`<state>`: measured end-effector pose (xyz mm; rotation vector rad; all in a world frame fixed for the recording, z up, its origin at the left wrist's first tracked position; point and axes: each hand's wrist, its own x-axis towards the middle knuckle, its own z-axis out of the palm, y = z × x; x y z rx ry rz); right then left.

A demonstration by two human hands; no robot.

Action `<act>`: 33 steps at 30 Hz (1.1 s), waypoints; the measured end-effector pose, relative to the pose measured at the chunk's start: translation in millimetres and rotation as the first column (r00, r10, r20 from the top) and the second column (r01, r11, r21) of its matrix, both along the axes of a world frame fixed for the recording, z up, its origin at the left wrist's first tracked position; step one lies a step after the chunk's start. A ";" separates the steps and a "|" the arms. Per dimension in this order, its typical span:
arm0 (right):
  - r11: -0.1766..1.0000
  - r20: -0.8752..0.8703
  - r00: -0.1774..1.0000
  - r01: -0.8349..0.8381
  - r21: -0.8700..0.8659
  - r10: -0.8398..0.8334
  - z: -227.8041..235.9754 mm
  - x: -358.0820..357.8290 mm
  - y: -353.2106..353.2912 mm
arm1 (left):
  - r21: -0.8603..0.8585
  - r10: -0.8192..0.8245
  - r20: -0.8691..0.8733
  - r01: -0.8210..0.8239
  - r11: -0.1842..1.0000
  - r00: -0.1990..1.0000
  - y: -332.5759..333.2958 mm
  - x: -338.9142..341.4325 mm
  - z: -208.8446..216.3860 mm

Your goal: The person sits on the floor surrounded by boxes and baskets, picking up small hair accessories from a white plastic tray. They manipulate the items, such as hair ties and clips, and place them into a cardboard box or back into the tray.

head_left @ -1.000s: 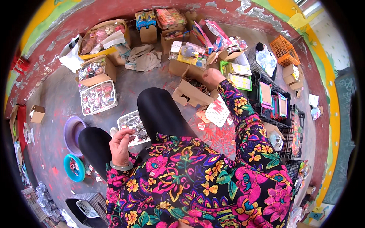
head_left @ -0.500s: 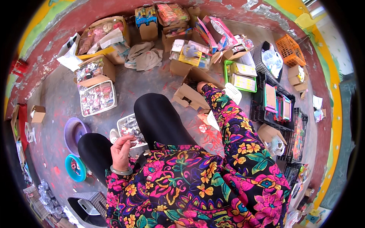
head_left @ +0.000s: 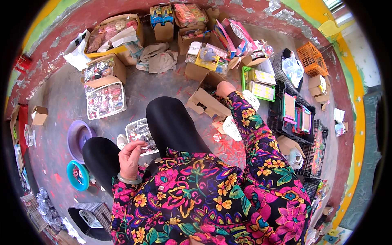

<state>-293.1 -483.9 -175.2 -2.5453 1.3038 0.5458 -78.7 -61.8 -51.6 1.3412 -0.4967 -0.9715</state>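
My right hand (head_left: 224, 89) reaches over the edge of an open cardboard box (head_left: 209, 102) on the floor ahead. Its fingers drop inside and are hidden, so what they touch does not show. In front of my body, my left hand (head_left: 130, 160) is raised, a bangle at its wrist, fingers bent and drawn together at the tips. Anything in that pinch is too small to make out. Just beyond it, partly behind my knee, stands a white tray (head_left: 130, 130) of small packaged items. A white perforated basket (head_left: 232, 129) lies below my right forearm.
A second white tray (head_left: 122, 107) of small packets sits further left. Purple (head_left: 70, 143) and teal (head_left: 69, 179) basins stand beside my left leg. To the right are a green basket (head_left: 245, 78), a black crate (head_left: 277, 127) and an orange crate (head_left: 310, 59). Red scraps (head_left: 227, 148) litter the floor.
My right hand has lifted slightly and moved right at the box, and more of it shows. The left hand stays nearly in place, its fingers a little lower.
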 end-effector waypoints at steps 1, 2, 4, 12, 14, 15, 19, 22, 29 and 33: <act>0.999 0.062 0.997 -0.036 -0.021 0.037 38.9 4.0 18.9 | -0.002 0.007 -0.003 -0.007 1.000 1.000 3.1 0.1 0.5; 0.999 0.174 0.984 0.019 0.037 -0.025 49.9 9.7 23.6 | -0.004 0.033 -0.002 -0.033 0.999 0.999 8.8 -0.4 2.9; 0.972 0.366 0.905 0.168 0.165 -0.219 64.4 -8.3 24.1 | -0.020 0.017 -0.005 -0.017 1.000 1.000 7.3 -0.1 3.7; 0.692 0.627 0.475 -0.052 0.720 -0.617 115.3 -25.2 46.2 | -0.082 -0.002 -0.033 -0.001 0.997 0.999 8.4 0.0 1.0; 0.670 0.717 0.350 -0.265 0.693 -0.603 147.6 -7.8 76.1 | -0.085 0.016 -0.052 -0.020 0.996 0.999 11.2 1.2 1.0; 0.659 0.743 0.304 -0.343 0.670 -0.597 157.8 -3.3 86.8 | -0.085 0.017 -0.073 -0.023 0.996 0.997 10.7 0.9 2.8; 0.505 0.679 0.119 -0.578 0.640 -0.724 173.2 20.0 113.7 | -0.090 0.028 -0.141 -0.041 0.995 0.990 12.5 2.6 -1.0; 0.361 0.540 0.043 -0.700 0.617 -0.840 167.6 45.6 141.7 | -0.089 0.040 -0.162 -0.055 0.994 0.986 12.2 3.9 0.5; -0.042 0.282 0.342 -0.700 0.713 -0.896 162.2 90.9 206.3 | -0.112 0.075 -0.190 -0.098 0.989 0.979 17.8 6.6 -0.3; -0.028 0.330 0.542 -0.549 0.835 -0.773 161.0 98.3 239.1 | -0.078 0.128 -0.304 -0.158 0.984 0.944 19.9 8.6 0.7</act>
